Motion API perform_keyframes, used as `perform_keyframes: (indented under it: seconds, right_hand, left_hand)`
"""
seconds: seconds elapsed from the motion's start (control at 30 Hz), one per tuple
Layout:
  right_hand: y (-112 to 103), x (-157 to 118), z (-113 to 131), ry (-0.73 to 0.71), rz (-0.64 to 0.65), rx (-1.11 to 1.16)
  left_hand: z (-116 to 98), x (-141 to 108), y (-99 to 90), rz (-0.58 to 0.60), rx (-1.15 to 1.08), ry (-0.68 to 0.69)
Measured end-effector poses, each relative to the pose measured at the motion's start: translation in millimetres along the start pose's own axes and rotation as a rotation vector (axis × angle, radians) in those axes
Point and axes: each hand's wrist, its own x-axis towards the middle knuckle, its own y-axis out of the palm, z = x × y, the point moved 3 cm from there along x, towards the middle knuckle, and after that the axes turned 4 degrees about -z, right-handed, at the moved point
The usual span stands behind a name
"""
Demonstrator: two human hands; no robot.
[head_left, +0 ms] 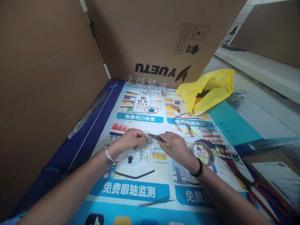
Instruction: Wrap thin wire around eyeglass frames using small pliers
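My right hand point(174, 144) is wrapped round a pair of pliers point(155, 137) with dark jaws and a bit of yellow on the handle. The jaws point left, close to the fingertips of my left hand point(133, 138). Those fingers are pinched on thin wire, and fine wire loops point(143, 155) hang just below them over the printed poster point(140, 126). Whether the jaws grip the wire is too small to tell. Right of the pliers lie red, yellow and green cords point(188, 129) and a tangle of thin wire point(207, 127).
Cardboard walls point(145, 37) stand behind and at left. Clear wired pieces point(150, 82) line the back edge. A yellow bag point(211, 89), a tape roll point(203, 152) and red-handled scissors point(260, 187) lie at right. Straight wires lie at left point(90, 114) and in front point(154, 202).
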Motion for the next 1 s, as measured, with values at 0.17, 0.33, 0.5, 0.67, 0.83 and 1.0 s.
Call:
perform_keyframes:
  seconds: [0.17, 0.33, 0.5, 0.67, 0.83, 1.0]
  right_hand:
    - [1, 0, 0, 0.013, -0.009, 0.005]
    - [2, 1, 0, 0.015, -0.003, 0.000]
    - [0, 0, -4, 0.026, -0.015, -0.008]
    - [-6, -3, -4, -0.015, -0.082, -0.061]
    - [-10, -5, 0, -0.001, -0.013, -0.197]
    - [-18, -3, -1, -0.050, 0.026, -0.255]
  left_hand:
    - [-1, 0, 0.0, 0.014, 0.007, 0.021]
    - [2, 0, 0.1, 0.011, 0.018, 0.028]
    - [3, 1, -3.1, -0.043, 0.062, 0.004]
    - [1, 0, -6.8, -0.117, 0.069, -0.030]
    - [0, 0, -6.8, -0.133, 0.060, -0.036]
    - [2, 2, -9.2, -0.185, 0.065, -0.070]
